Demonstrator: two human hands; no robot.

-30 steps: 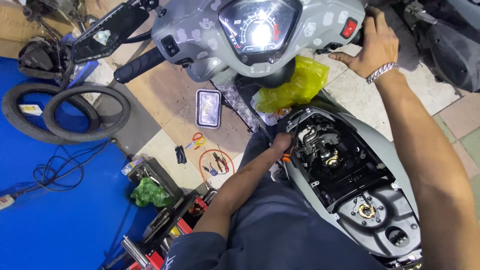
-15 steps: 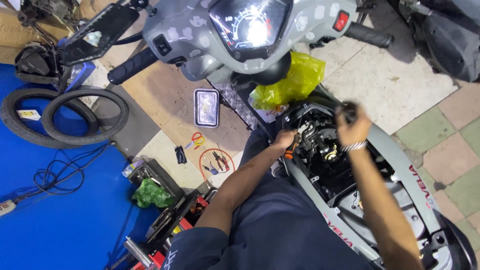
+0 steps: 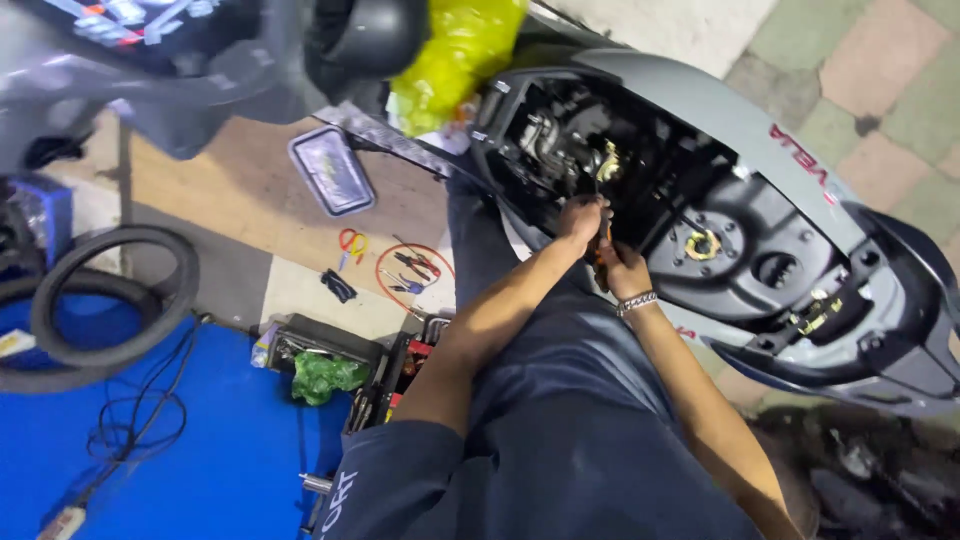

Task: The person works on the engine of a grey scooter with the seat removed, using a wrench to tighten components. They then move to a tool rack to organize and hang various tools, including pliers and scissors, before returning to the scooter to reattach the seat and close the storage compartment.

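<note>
A grey scooter (image 3: 760, 130) stands with its seat off and its engine bay (image 3: 590, 140) open. My left hand (image 3: 580, 215) reaches into the near edge of the bay, closed round the top of an orange-handled tool (image 3: 601, 243). Just below it, my right hand (image 3: 622, 270) grips the lower end of the same tool. That wrist wears a metal bracelet (image 3: 637, 301). The tool's tip is hidden among the engine parts.
A yellow plastic bag (image 3: 455, 50) is tucked at the front of the bay. On the floor to the left lie a loose mirror (image 3: 330, 170), orange pliers (image 3: 350, 243), small tools, an open toolbox (image 3: 400, 365), a green bag (image 3: 325, 375), tyres (image 3: 110, 300) and a blue mat (image 3: 200, 470).
My right hand left the handlebar and came down into the engine bay beside my left hand, taking hold of the orange-handled tool. The view swung down towards the scooter's rear.
</note>
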